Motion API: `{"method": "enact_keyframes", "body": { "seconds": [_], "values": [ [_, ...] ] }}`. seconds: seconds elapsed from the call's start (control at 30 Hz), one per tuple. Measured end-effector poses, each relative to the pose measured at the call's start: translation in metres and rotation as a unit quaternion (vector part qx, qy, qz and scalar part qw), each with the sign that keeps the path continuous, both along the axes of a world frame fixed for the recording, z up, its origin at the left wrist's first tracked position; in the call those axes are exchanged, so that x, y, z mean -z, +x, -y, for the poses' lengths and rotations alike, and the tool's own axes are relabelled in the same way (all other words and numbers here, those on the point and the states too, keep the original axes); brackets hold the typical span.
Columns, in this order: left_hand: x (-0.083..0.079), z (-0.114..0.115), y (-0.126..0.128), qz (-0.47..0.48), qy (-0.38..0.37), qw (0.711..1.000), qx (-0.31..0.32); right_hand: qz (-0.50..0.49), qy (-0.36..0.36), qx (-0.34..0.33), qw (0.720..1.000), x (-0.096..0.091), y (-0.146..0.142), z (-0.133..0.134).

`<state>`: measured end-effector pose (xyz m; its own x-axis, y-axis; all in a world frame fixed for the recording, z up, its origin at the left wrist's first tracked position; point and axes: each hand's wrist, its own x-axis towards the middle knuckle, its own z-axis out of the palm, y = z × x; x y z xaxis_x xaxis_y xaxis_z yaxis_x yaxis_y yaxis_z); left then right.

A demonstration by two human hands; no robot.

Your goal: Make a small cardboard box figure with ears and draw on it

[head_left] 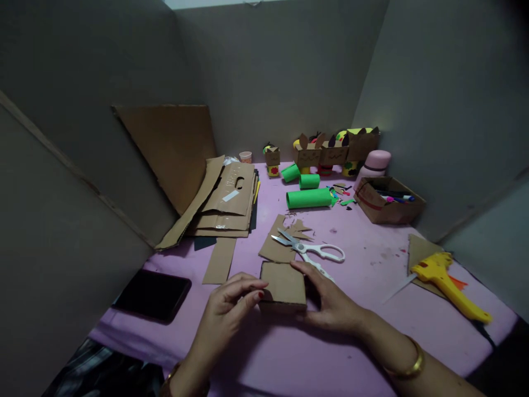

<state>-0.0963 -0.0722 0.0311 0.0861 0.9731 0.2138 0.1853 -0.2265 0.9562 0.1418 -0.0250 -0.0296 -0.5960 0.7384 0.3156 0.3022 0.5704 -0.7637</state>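
A small cardboard box (283, 282) sits near the front of the table, its flat top facing up. My right hand (328, 303) grips it from the right, fingers at the far corner and thumb low on the near side. At the box's left edge is my left hand (231, 306), its thumb and index fingertip brought close in a pinch. Whatever may be between those fingertips is too small to make out. Just beyond the box lie white-handled scissors (308, 251) with blades apart, partly over a cardboard piece (278, 242).
A yellow glue gun (450, 281) lies at right on cardboard. A phone (152, 295) and stacked cardboard (227, 193) are at left. Green tubes (309, 198), a box of pens (388, 201), a pink bottle (374, 162) and cardboard animal figures (308, 154) stand farther back. Grey panels surround the table.
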Motion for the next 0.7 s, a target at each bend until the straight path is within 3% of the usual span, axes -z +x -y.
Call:
{"method": "enact_keyframes", "body": {
  "seconds": [0.7],
  "values": [
    [-0.013, -0.005, -0.007, -0.152, 0.093, 0.981, 0.075, 0.003, -0.027, 0.000, 1.000, -0.005, -0.001, 0.000]
  ]
}}
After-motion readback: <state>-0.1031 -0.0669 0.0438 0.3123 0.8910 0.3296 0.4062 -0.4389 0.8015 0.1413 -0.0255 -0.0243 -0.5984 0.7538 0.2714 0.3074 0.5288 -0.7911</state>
